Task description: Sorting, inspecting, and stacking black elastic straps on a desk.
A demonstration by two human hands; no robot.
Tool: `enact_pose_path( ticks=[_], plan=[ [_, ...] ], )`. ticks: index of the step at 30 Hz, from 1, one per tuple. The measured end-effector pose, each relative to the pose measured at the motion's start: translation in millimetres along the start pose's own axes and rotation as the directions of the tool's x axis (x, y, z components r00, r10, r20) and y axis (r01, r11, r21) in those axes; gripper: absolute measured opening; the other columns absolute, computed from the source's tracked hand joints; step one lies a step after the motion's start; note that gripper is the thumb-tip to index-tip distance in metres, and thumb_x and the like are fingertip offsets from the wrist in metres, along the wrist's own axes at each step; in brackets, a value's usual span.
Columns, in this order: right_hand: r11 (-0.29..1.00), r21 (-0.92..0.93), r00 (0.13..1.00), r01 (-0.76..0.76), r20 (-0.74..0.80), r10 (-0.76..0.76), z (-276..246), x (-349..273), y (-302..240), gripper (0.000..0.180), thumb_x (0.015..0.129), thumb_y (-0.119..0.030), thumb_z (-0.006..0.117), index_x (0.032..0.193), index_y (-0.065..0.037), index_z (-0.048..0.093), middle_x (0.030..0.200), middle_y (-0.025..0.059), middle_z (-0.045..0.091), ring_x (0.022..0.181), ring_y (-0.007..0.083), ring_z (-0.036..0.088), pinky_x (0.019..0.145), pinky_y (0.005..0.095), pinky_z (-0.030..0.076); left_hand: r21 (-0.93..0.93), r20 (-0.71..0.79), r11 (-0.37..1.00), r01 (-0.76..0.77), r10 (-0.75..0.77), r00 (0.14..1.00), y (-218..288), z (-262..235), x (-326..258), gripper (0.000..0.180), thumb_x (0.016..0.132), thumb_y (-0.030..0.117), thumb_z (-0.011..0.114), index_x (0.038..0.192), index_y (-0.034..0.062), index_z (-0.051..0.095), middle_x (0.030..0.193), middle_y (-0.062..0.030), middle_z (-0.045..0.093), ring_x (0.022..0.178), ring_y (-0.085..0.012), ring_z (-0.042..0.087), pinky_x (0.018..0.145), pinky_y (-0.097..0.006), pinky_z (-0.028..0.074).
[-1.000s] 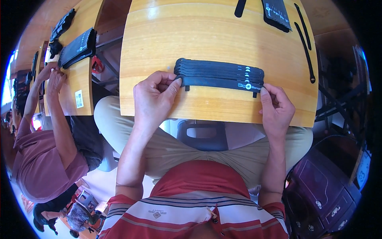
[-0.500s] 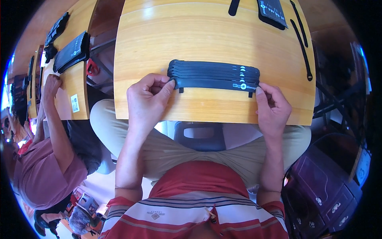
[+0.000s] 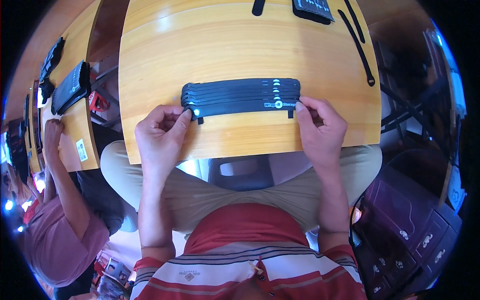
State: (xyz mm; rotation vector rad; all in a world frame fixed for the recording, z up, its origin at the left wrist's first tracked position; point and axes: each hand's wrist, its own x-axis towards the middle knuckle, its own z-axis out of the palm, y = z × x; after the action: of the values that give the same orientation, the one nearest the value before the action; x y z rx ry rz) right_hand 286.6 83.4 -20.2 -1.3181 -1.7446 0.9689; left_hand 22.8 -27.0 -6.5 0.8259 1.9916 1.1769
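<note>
A fanned stack of black hook-and-loop straps (image 3: 235, 97) lies crosswise on the wooden table (image 3: 240, 50), its layers stepped one behind another. Pale printed marks run near its right end, and two small dark tabs stick out below the front strap. At the left end, my left hand (image 3: 161, 137) pinches the stack's near corner between thumb and fingers. My right hand (image 3: 322, 131) grips the opposite near corner the same way, with its other fingers curled.
Two loose black straps (image 3: 361, 52) lie along the table's right side. Another strap stack (image 3: 312, 10) and a single strap end (image 3: 258, 7) are at the far edge. On the left, a co-worker's hand (image 3: 53, 132) rests beside a strap stack (image 3: 71, 89). A purple drawer cabinet (image 3: 400, 215) stands right.
The whole view has shifted, so table, straps and hands appear farther left. Both hands keep their pinch at the ends of the stack, which looks much the same.
</note>
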Motion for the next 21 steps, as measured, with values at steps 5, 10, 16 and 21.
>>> enact_pose_path(
  ticks=[5, 10, 16, 21],
  plan=[
    [1.0, -0.019, 1.0, 0.019, -0.005, -0.019, -0.2, 1.4, 0.2, 0.01, 0.089, -0.003, 0.072, 0.098, 0.003, 0.071, 0.082, 0.0109, 0.07, 0.068, 0.0145, 0.065, 0.063, 0.0282, 0.052, -0.007, 0.002, 1.0, 0.005, -0.005, 1.0, 2.9, 0.3, -0.9, 0.009, 0.092, 0.003, 0.075, 0.095, -0.0044, 0.071, 0.075, -0.0005, 0.067, 0.062, -0.0026, 0.055, 0.055, -0.018, 0.044],
    [0.999, -0.029, 0.999, 0.032, -0.007, -0.032, -0.8, 2.1, -1.3, 0.009, 0.088, -0.002, 0.072, 0.096, 0.002, 0.071, 0.083, 0.0114, 0.07, 0.066, 0.0157, 0.066, 0.062, 0.0287, 0.052, 0.026, -0.001, 1.0, 0.0, 0.001, 1.0, 3.5, 0.0, -0.9, 0.008, 0.093, 0.003, 0.074, 0.095, -0.0039, 0.071, 0.074, -0.0007, 0.067, 0.061, -0.0025, 0.055, 0.053, -0.017, 0.043],
    [0.996, -0.052, 0.997, 0.071, -0.009, -0.072, -0.6, 2.8, -1.0, 0.009, 0.088, -0.001, 0.072, 0.096, 0.003, 0.071, 0.082, 0.012, 0.071, 0.066, 0.0171, 0.067, 0.061, 0.0293, 0.052, 0.029, 0.006, 1.0, -0.012, 0.011, 1.0, 3.1, -0.9, -1.0, 0.008, 0.092, 0.003, 0.075, 0.095, -0.0035, 0.071, 0.075, -0.0006, 0.067, 0.062, -0.0022, 0.056, 0.055, -0.017, 0.044],
    [0.994, -0.058, 0.996, 0.088, -0.009, -0.088, -0.8, 3.0, -0.8, 0.008, 0.088, -0.001, 0.072, 0.095, 0.002, 0.071, 0.082, 0.0123, 0.071, 0.066, 0.0178, 0.068, 0.061, 0.0296, 0.053, 0.016, 0.003, 0.999, -0.044, 0.044, 0.999, -1.8, -0.9, -0.4, 0.007, 0.092, 0.002, 0.075, 0.095, -0.0033, 0.071, 0.077, -0.0008, 0.068, 0.065, -0.0025, 0.057, 0.059, -0.017, 0.046]
  ],
)
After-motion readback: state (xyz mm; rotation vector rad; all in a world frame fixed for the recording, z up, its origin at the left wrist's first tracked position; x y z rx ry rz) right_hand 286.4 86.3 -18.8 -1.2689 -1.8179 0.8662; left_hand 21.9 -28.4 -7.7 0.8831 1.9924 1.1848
